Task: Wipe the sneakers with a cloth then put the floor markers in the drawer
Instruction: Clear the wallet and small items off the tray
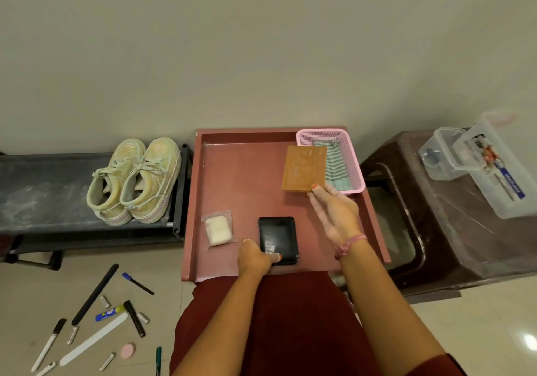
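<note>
A person's left hand [255, 255] presses its thumb on the near edge of a black wallet [278, 240] by the front edge of the red worktop [232, 172], its other fingers curled at the wallet's side. The right hand [334, 213] reaches toward the far right corner, thumb on top and fingers beneath the near corner of a brown board [303, 168], pinching it. The board lies partly over a pink basket [353, 155] holding a striped cloth [337, 166]. A small clear bag [218, 229] with something white inside sits near the worktop's left edge, just beside the left hand. The sneakers [135, 179], pale and smudged, stand side by side on a black shelf [43, 192] left of the worktop, well apart from both hands. Markers [136, 283], along with batteries and other small things, lie scattered on the floor [23, 303] at lower left. Clear plastic boxes [491, 166] rest on a brown stool [453, 230] to the right.
</note>
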